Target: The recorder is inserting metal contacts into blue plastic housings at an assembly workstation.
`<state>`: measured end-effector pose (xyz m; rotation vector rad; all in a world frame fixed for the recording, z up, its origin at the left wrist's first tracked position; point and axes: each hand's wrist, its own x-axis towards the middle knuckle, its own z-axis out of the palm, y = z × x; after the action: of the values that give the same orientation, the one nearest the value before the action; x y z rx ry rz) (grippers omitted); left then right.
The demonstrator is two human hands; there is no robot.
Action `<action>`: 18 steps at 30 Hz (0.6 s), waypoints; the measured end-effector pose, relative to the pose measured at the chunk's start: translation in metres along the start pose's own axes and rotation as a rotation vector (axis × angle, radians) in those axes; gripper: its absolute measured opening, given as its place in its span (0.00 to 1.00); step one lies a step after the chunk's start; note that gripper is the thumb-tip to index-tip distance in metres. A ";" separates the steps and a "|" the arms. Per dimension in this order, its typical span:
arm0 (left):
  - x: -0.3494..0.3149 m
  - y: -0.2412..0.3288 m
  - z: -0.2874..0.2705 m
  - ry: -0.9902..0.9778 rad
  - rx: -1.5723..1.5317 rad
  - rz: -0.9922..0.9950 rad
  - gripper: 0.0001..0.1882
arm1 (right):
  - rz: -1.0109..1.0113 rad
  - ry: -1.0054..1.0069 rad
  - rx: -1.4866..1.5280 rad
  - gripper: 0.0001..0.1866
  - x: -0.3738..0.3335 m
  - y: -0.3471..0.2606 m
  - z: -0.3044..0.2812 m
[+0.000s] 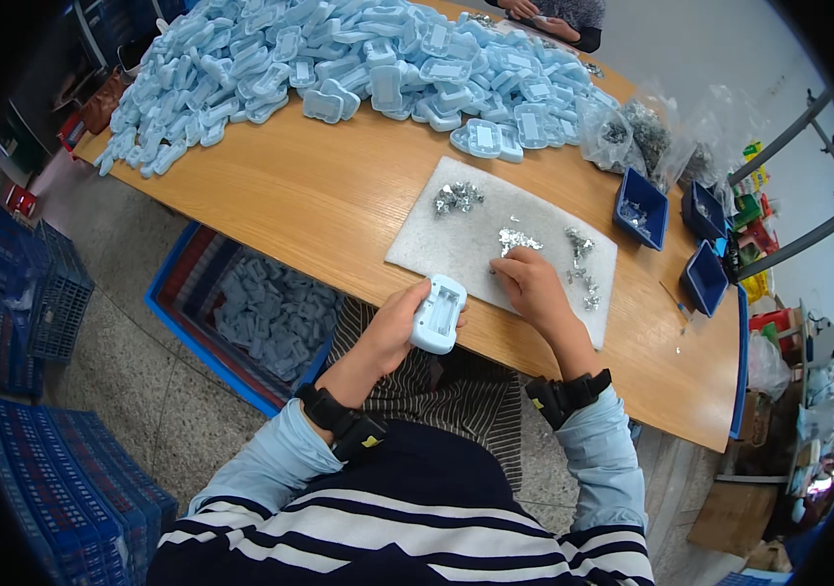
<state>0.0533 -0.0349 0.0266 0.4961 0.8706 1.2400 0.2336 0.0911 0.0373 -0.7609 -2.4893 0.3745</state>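
Note:
My left hand [396,324] grips a light blue plastic casing [438,314], its open battery compartment facing up, just off the table's front edge. My right hand [532,285] is over a white foam sheet [425,242], thumb and fingers pinched together at its surface; what lies between the fingertips is too small to make out. Just beyond those fingers is a pile of flat, shiny metal pieces [519,240]. A cluster of small metal parts [458,198] lies at the sheet's far left, and more metal parts [581,256] are scattered along its right side.
A big heap of light blue casings [386,86] covers the table's far side. Blue bins [641,207] and clear bags of metal parts [647,135] stand at right. Below the table's left edge sits a crate [175,285] of casings. Another person's hands [544,21] work at the far end.

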 end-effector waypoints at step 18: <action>0.005 -0.004 0.002 0.020 0.027 -0.014 0.23 | 0.032 -0.023 -0.040 0.02 -0.002 -0.007 -0.004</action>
<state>0.0578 -0.0313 0.0230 0.4987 0.9078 1.2232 0.2341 0.0850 0.0426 -0.8176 -2.5155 0.3479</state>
